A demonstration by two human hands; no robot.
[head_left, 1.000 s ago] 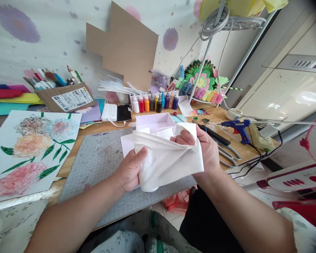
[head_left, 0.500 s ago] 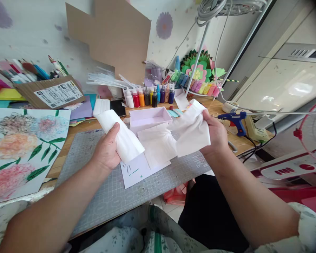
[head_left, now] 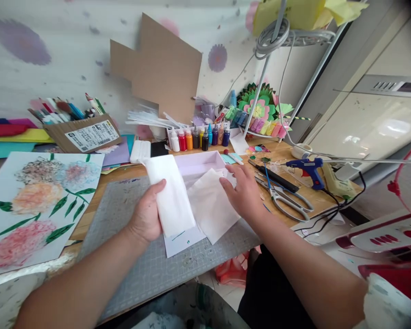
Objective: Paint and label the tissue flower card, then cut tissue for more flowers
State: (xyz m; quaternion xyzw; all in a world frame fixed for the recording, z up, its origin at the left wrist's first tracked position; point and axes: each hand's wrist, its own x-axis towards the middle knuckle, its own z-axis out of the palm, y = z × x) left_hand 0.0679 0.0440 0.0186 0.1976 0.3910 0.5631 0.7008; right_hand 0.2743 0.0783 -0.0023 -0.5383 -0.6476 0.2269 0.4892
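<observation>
My left hand grips a folded pack of white tissues, thumb on top, held above the cutting mat. A thin white tissue sheet lies spread over the mat, partly covering a printed white paper. Over the sheet's right edge is my right hand, fingers apart and holding nothing; whether they touch the sheet I cannot tell. Just behind the tissues stands a pale lilac open box, partly hidden by the pack.
Scissors and a blue glue gun with cables lie at right. Small paint bottles line the back. At left are a flower painting and a cardboard box of pens. A metal stand pole rises behind.
My right hand has let go of the tissue it held, which now lies with the sheet on the mat. The left hand's pack has turned more upright. The view has shifted slightly.
</observation>
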